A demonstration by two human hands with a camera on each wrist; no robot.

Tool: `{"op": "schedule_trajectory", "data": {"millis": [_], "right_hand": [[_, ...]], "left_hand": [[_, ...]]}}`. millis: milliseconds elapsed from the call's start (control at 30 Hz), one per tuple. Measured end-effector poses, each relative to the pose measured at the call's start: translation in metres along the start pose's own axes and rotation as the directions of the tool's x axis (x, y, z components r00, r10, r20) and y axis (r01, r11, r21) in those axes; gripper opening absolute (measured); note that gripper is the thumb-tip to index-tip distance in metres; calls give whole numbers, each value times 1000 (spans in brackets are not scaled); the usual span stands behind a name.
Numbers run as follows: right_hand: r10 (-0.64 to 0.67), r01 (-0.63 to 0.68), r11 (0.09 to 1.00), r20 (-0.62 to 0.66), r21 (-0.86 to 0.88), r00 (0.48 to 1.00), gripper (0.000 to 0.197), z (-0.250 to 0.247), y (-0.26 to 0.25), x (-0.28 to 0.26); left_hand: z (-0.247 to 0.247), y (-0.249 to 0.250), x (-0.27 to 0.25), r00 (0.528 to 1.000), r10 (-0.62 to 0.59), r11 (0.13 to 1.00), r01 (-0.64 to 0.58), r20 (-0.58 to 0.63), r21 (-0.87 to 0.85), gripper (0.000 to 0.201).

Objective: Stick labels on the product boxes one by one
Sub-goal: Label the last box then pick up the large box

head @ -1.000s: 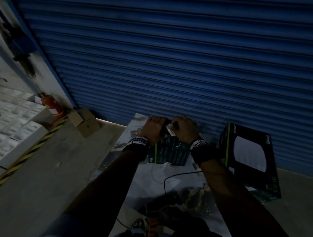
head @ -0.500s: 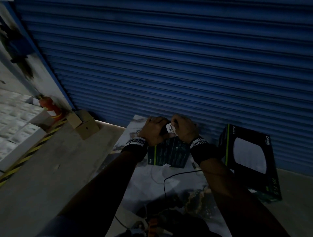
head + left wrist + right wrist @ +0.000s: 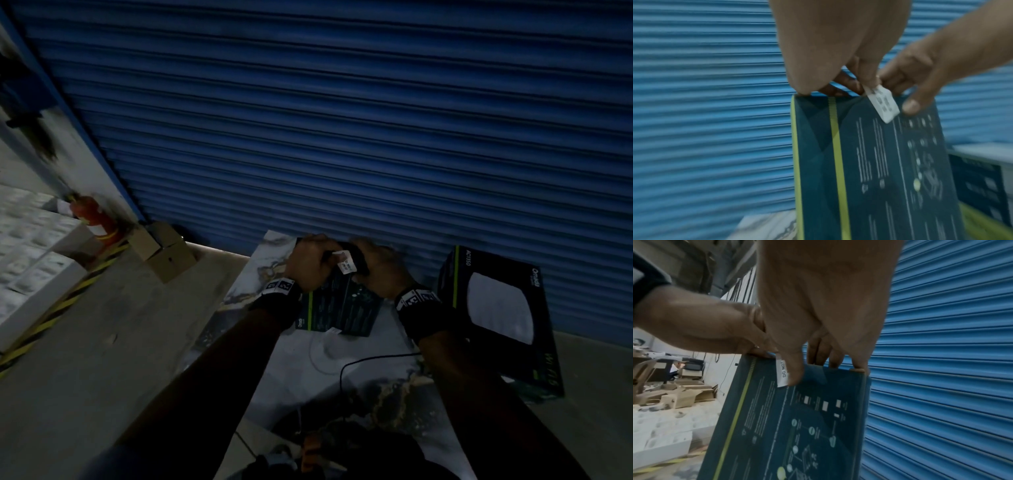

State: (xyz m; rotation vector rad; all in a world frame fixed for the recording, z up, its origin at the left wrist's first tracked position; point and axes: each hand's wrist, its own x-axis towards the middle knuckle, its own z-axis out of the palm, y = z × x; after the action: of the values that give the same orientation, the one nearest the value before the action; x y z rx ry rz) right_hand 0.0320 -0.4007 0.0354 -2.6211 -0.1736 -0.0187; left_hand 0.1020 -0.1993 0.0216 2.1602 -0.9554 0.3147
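Note:
A dark product box (image 3: 342, 308) with a green stripe stands upright on a marble-patterned sheet (image 3: 274, 274). Both hands are at its top edge. My left hand (image 3: 310, 263) pinches the top end of a small white label (image 3: 344, 262) against that edge. In the left wrist view the label (image 3: 882, 105) hangs tilted over the box's printed face (image 3: 869, 170). My right hand (image 3: 376, 270) grips the box top, its fingers curled behind. In the right wrist view its thumb (image 3: 795, 373) lies on the label (image 3: 781, 374).
A second, larger black box (image 3: 496, 318) leans at the right. A blue roller shutter (image 3: 342, 137) stands close behind. A black cable (image 3: 359, 361) crosses the sheet. At the left are a brown carton (image 3: 164, 253), a red extinguisher (image 3: 96, 216) and white cartons (image 3: 27, 246).
The label shows more fully between the hands than a second ago. Both hands have stayed at the box's top edge.

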Motion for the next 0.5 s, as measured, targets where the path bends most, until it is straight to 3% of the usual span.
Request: {"op": "schedule_trajectory", "data": {"millis": [133, 300, 400, 500], "right_hand": [[-114, 113, 994, -87, -11, 990, 60, 1, -6, 6], [-53, 47, 995, -68, -84, 996, 56, -1, -12, 7], [36, -34, 992, 7, -125, 999, 51, -4, -11, 10], [54, -51, 998, 114, -29, 992, 66, -8, -4, 14]], "left_hand": [[-10, 2, -2, 994, -77, 975, 90, 71, -202, 6], [-25, 20, 7, 978, -171, 854, 206, 117, -478, 8], [-34, 29, 20, 979, -98, 893, 165, 177, -419, 8], [-34, 18, 18, 968, -29, 959, 97, 249, -265, 5]]}}
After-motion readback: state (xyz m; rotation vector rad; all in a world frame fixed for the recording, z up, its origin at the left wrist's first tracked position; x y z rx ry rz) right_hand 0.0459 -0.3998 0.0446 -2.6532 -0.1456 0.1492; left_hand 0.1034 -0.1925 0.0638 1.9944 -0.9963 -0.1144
